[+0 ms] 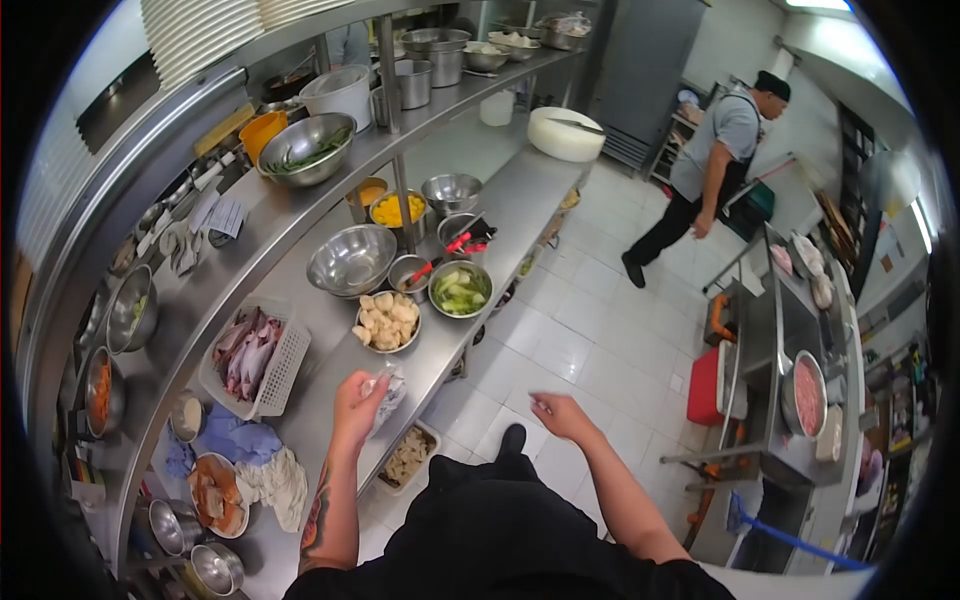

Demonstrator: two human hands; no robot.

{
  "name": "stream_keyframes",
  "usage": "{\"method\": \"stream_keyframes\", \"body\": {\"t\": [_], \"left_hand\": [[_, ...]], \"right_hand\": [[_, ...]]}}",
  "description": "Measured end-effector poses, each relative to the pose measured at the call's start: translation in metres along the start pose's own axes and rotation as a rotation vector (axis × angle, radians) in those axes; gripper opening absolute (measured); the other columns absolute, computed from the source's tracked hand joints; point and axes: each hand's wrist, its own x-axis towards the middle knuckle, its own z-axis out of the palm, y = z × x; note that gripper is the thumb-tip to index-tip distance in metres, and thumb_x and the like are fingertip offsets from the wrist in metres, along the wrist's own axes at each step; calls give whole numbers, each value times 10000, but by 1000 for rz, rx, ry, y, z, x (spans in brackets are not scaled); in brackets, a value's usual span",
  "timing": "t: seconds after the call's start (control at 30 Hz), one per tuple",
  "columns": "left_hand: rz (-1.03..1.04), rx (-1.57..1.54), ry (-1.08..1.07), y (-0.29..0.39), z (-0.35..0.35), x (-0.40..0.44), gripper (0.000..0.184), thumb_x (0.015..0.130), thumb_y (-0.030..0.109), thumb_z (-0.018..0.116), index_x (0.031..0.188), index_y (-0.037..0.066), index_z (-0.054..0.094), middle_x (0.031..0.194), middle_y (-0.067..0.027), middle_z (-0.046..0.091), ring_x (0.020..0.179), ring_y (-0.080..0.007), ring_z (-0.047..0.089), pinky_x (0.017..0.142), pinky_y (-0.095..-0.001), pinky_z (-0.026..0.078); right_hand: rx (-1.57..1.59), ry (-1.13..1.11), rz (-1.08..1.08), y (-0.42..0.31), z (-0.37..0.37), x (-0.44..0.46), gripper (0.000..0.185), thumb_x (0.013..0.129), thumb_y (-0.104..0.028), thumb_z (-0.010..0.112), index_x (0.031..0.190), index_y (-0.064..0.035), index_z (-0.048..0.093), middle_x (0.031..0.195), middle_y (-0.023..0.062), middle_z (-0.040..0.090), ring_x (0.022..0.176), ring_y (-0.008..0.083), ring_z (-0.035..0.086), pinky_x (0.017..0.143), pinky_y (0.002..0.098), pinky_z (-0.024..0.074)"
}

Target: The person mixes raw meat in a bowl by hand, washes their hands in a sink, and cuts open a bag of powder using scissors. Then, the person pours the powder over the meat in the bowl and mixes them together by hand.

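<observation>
A stainless-steel counter point(530, 197) is running along the person's left side, and one round white block point(560, 143) is sitting at its far end. Toward the counter's inner edge, one perforated white basket point(280, 383) is holding pinkish-grey fish or squid point(258, 355), overlapping too closely to count. Beyond it, one wide steel mixing bowl point(350, 262) is standing back from the aisle-side edge. Nearer the person, one steel bowl is carrying pale chunks point(388, 320), heaping too thickly to count; another, closer to that edge, is holding green slices point(460, 290). Of two hands, the left hand point(355, 408) is pinching one crumpled piece of clear plastic point(389, 402) above the aisle-side edge, just short of the pale chunks. The plastic is jutting from this grip toward the right, its longer axis roughly following the edge. The right hand point(562, 415) is hanging well apart over the floor, fingers curling; whether its tips are meeting, I cannot tell. Two red-handled utensils point(458, 242) are resting in smaller containers, and one knife point(577, 126) is lying on the block.
</observation>
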Motion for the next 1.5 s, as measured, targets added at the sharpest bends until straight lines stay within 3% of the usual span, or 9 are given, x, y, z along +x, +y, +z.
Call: {"method": "stream_keyframes", "body": {"t": [0.13, 0.37, 0.43, 0.6, 0.8, 1.07, 1.23, 1.37, 1.5], "left_hand": [[57, 202, 277, -31, -14, 13, 246, 891, 185, 742, 756, 46, 591, 682, 38, 559, 640, -52, 454, 567, -254, 379], [13, 221, 538, -10, -4, 7, 225, 887, 184, 740, 766, 47, 611, 696, 61, 541, 641, -34, 423, 559, -234, 320], [77, 238, 662, -18, 1, 7, 159, 875, 147, 742, 813, 23, 666, 681, 62, 560, 632, -39, 439, 560, -240, 354], [123, 312, 783, -27, 11, 4, 119, 861, 123, 741, 833, 18, 692, 685, 60, 562, 622, -38, 406, 544, -244, 323], [75, 311, 806, -28, 15, -2, 116, 846, 120, 750, 831, 17, 700, 672, 69, 538, 618, -34, 377, 538, -238, 288], [140, 279, 771, -35, 5, -2, 114, 846, 117, 752, 872, 11, 717, 713, 38, 614, 636, -40, 438, 556, -228, 335], [152, 181, 681, -40, -3, -3, 107, 860, 106, 746, 890, 6, 721, 728, 38, 622, 646, -35, 446, 559, -218, 338], [97, 224, 601, -30, -8, -7, 106, 861, 104, 747, 887, 6, 718, 727, 47, 608, 644, -25, 435, 554, -214, 330], [151, 207, 554, -35, -12, -1, 116, 870, 119, 742, 872, 8, 710, 701, 62, 573, 634, -18, 406, 541, -217, 310]], "right_hand": [[7, 215, -466, -47, -21, 186, 223, 891, -68, 575, 1083, -2, 666, 885, 231, 655, 831, 433, 628, 740, 459, 511], [-317, 179, -195, -87, -61, 445, 258, 887, -205, 603, 1009, -1, 704, 933, 207, 705, 884, 395, 685, 816, 444, 555], [-378, -324, 98, -100, -64, 467, 300, 872, -257, 611, 932, 14, 726, 875, 208, 720, 824, 381, 710, 793, 431, 573], [-108, -420, 191, -62, -22, 523, 143, 763, -101, 668, 727, 37, 679, 637, 151, 650, 494, 248, 609, 461, 386, 478], [-32, -623, 373, -80, -50, 581, 93, 765, -77, 714, 723, -34, 644, 627, 64, 602, 484, 162, 550, 490, 368, 522], [-40, 212, -263, -69, -285, 434, 782, 710, -389, 865, 1277, 81, 600, 997, 193, 722, 833, 233, 709, 747, 344, 564], [667, 265, 218, 56, -238, 292, 317, 905, -323, 721, 1102, -80, 674, 756, -19, 586, 661, 97, 576, 679, 324, 569], [1295, 268, 617, 120, -99, 228, 185, 953, -266, 618, 988, -85, 620, 807, 57, 609, 728, 216, 648, 759, 476, 611], [973, 79, 482, 92, -57, 191, 134, 954, -77, 543, 1069, -31, 596, 837, 82, 637, 669, 167, 631, 602, 332, 574]]}}
